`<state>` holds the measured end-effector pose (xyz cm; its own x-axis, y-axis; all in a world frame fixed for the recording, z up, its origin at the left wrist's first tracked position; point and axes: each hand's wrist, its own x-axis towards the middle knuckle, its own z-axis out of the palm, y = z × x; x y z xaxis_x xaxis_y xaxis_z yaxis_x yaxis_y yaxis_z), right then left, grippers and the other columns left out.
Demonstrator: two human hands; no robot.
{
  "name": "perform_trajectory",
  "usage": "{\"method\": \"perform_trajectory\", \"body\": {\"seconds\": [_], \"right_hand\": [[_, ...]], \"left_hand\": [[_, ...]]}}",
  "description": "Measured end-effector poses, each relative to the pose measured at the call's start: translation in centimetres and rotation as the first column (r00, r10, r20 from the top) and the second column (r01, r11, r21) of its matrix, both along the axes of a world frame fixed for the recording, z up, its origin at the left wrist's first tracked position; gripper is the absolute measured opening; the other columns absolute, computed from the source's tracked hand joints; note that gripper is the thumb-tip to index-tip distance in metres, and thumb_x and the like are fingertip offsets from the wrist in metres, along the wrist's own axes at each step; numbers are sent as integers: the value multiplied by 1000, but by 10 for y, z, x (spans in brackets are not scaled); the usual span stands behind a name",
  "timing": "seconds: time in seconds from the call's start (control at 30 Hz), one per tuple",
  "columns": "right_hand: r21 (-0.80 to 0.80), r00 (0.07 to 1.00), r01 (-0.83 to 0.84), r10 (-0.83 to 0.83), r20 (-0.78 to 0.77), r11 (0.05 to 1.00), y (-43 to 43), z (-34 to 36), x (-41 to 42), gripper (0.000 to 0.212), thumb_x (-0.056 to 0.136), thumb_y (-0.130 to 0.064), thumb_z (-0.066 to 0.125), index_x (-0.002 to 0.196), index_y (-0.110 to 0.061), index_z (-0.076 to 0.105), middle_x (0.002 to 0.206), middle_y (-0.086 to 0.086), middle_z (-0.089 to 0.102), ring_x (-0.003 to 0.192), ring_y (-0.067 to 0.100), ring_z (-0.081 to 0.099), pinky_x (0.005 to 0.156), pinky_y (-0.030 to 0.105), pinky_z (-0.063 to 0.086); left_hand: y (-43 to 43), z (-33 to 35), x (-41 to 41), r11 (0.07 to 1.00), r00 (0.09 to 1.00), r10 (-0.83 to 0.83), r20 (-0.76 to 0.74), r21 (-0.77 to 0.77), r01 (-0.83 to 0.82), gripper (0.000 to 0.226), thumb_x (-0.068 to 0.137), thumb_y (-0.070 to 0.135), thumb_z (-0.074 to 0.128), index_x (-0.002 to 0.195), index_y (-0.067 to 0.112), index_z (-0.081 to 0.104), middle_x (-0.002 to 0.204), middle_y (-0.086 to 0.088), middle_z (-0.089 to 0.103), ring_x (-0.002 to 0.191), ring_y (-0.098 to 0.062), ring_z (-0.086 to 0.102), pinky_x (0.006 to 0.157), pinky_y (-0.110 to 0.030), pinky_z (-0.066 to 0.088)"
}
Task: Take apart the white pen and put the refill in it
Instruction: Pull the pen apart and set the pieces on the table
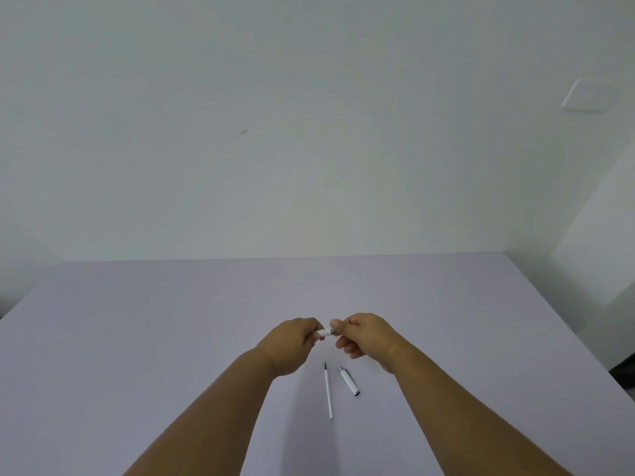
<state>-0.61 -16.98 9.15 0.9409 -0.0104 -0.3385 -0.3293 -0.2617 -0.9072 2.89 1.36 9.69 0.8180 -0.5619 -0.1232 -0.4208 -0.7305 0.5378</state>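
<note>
Refill (328,391) and cap (348,381) lie below both hands (292,341) (364,334) pinching the pen (324,333); twisting may slip.

Plain white wall (275,115), lilac table (137,321), wall plate (586,95)

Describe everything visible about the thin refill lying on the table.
The refill is a slim, straight white tube, seemingly plastic, with a dark pointed tip at its far end. It lies flat on the pale lilac table, pointing roughly away from the person, between the forearms. The pen cap lies just to its right without touching it. No hand touches it.
</note>
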Motion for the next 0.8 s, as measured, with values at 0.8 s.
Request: {"method": "perform_trajectory", "body": {"seconds": [0.8], "right_hand": [[101,993,98,-103,49,990,3,-4,-2,20,80,-1,66,87,-20,66,92,5,65,81,18,60,77,29,53]], "left_hand": [[5,-7,2,1000,1000,11,-8,-4,-11,24,98,20,34,109,18,55,89,4,55,79,-17,48,70,-26,38]]}}
